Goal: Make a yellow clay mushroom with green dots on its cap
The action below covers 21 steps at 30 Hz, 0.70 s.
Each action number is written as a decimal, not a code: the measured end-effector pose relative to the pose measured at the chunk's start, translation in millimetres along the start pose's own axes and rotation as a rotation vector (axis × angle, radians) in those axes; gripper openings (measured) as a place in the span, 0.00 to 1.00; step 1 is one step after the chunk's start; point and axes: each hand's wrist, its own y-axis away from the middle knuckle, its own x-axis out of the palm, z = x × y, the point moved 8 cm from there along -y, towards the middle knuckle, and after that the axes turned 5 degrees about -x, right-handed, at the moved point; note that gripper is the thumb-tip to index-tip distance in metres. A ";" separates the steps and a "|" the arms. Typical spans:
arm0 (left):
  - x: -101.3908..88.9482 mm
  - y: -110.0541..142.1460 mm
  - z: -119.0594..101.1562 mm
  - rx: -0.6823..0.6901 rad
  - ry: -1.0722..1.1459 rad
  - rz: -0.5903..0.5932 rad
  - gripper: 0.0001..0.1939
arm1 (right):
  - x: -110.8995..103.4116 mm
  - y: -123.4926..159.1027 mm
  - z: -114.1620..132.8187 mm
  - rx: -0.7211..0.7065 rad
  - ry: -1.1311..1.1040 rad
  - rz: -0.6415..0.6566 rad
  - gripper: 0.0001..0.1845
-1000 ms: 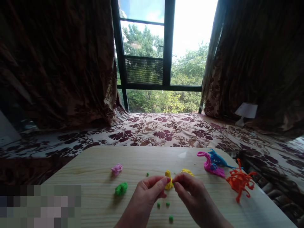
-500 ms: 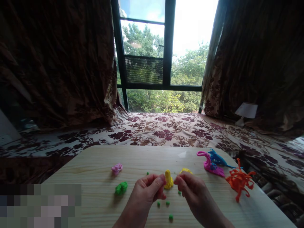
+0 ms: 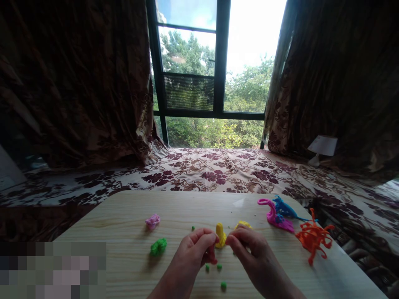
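My left hand [image 3: 198,249] is closed in a pinch above the table, its fingertips beside a yellow clay figure [image 3: 220,236] with an upright stalk. On the figure's other side, my right hand [image 3: 251,247] pinches thumb against forefinger. Whatever either hand holds is too small or hidden to make out. Behind the right hand a second yellow clay piece [image 3: 243,225] is partly covered. Several small green clay balls lie around, among them one green ball [image 3: 223,285] nearest me and another small green ball [image 3: 193,228] beyond the left hand.
At left on the wooden table [image 3: 124,232] lie a pink clay lump [image 3: 152,221] and a green clay lump [image 3: 158,247]. To the right stand a magenta clay figure [image 3: 276,218], a blue clay figure [image 3: 285,207] and an orange many-armed clay figure [image 3: 314,238]. A floral-covered ledge lies beyond.
My right hand has shifted slightly left, closer to the yellow figure, and now covers most of a green ball beside it. The left hand stays nearly in place, still pinched.
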 end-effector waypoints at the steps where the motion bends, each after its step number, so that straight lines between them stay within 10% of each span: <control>1: -0.4 0.4 -0.4 0.004 -0.007 -0.003 0.08 | 1.4 -0.6 2.0 -0.017 -0.016 0.013 0.14; 21: -2.1 -16.9 24.7 -0.021 -0.091 0.094 0.14 | 12.3 0.4 0.7 -0.060 -0.296 0.035 0.08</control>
